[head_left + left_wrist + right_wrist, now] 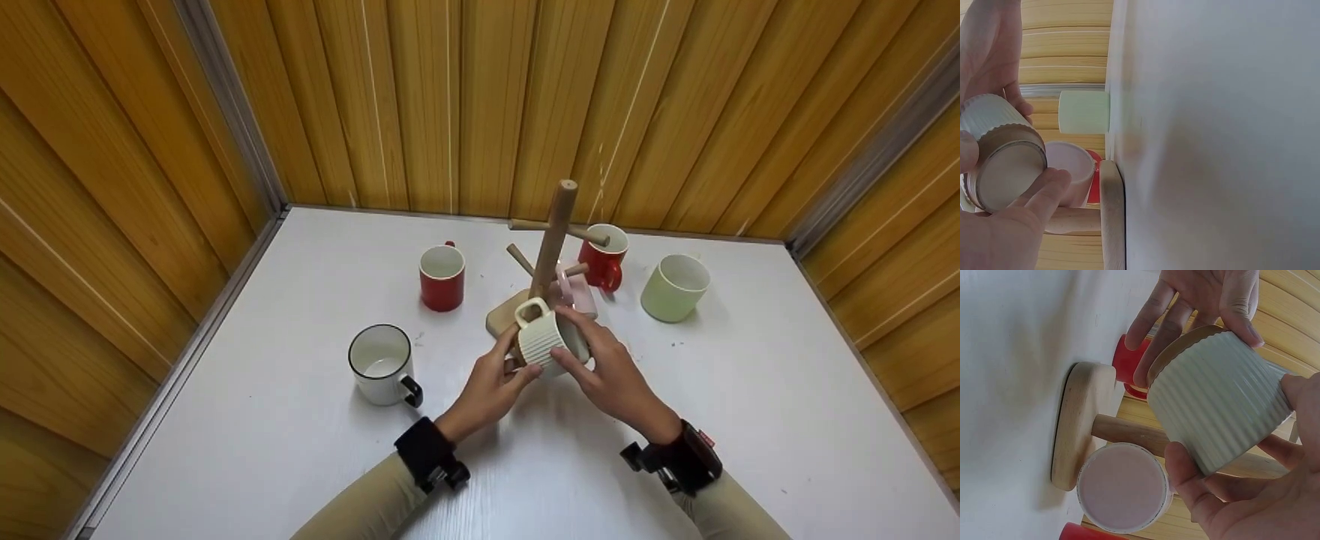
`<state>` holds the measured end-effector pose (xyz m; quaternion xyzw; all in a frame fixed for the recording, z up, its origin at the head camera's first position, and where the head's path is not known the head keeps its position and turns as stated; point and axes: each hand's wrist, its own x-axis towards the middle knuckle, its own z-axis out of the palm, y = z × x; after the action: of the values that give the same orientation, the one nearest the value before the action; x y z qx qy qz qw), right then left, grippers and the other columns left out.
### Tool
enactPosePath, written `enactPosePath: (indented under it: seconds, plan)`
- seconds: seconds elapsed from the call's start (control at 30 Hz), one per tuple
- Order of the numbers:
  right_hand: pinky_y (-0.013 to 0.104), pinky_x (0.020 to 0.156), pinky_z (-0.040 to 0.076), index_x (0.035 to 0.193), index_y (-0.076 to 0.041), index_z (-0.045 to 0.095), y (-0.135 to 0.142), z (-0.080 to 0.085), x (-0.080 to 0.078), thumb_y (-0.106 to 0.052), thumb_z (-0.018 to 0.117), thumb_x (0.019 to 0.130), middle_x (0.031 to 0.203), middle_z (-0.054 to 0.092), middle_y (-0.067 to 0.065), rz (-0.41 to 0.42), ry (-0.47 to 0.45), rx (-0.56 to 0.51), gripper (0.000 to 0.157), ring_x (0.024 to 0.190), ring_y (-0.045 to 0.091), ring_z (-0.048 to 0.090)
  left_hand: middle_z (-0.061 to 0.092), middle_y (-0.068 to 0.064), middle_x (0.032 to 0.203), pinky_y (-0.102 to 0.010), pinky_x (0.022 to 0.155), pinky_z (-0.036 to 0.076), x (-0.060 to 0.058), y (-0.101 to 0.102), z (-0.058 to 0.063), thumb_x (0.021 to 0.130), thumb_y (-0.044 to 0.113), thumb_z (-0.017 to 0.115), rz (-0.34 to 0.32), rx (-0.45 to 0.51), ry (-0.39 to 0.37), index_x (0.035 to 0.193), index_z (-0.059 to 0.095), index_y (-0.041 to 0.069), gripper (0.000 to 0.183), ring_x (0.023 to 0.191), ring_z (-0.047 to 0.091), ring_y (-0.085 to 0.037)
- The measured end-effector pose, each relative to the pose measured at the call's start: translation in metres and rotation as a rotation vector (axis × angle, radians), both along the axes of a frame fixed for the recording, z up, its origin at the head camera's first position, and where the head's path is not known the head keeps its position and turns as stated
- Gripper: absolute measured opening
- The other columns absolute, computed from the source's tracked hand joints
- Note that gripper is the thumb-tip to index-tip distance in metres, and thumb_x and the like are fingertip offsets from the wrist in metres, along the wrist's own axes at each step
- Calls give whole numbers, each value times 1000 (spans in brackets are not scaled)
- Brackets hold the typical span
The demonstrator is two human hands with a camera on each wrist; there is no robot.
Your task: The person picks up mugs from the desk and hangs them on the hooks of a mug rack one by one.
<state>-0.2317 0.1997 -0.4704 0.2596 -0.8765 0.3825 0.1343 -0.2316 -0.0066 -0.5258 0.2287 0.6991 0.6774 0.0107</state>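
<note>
Both hands hold a ribbed cream mug (541, 343) in front of a wooden mug tree (551, 240). The mug is tipped on its side, its mouth toward the right and its handle pointing up and away. My left hand (486, 386) grips the brown base end, fingers around the bottom edge in the left wrist view. My right hand (611, 375) grips the rim end with thumb and fingers on the ribbed wall (1219, 399). Behind it, a pink mug (577, 292) hangs on a low peg of the tree, partly hidden by the right hand.
A white mug with a black rim (381, 367) stands at the left, and a red mug (442, 279) farther back. Right of the tree are another red mug (600, 262) and a light green mug (675, 289). Wood-look panels (480, 105) enclose the white table (285, 420).
</note>
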Motion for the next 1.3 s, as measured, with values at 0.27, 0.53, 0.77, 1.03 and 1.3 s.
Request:
enactPosePath:
  seconds: [0.27, 0.53, 0.77, 1.03, 1.3]
  plan:
    - [58, 105, 46, 152, -14, 49, 0, -2, -3, -26, 71, 99, 151, 53, 11, 0, -5, 7, 58, 134, 31, 53, 50, -26, 147, -31, 95, 56, -3, 0, -1, 101, 7, 64, 2, -4, 1, 159, 27, 1, 69, 120, 65, -34]
    - [59, 105, 46, 153, -14, 48, 0, -4, -5, -26, 71, 99, 152, 52, 11, -1, -7, 11, 59, 134, 33, 52, 52, -26, 145, -31, 94, 56, -6, 0, -1, 102, 7, 63, 19, -26, 3, 159, 26, -2, 68, 119, 66, -34]
    - [57, 110, 42, 153, -12, 46, -2, -7, -8, -24, 70, 99, 154, 50, 10, 9, -5, -4, 60, 140, 30, 48, 48, -25, 149, -31, 95, 56, -8, 1, -2, 103, 9, 62, 42, -45, -3, 160, 25, 1, 69, 121, 64, -34]
    - [35, 72, 53, 153, -14, 45, -4, -10, -10, -26, 71, 99, 147, 53, 9, -15, -9, -1, 61, 102, 22, 58, 50, -23, 147, -35, 94, 57, -9, 1, -2, 102, 7, 62, 77, -51, 6, 161, 27, 4, 69, 118, 65, -33]
    - [33, 69, 53, 152, -13, 45, -6, -12, -13, -26, 71, 99, 143, 53, 13, -41, 5, 7, 61, 104, 24, 58, 54, -23, 144, -40, 94, 57, -8, 1, -1, 100, 5, 65, 111, -36, 20, 160, 31, 4, 69, 117, 66, -35]
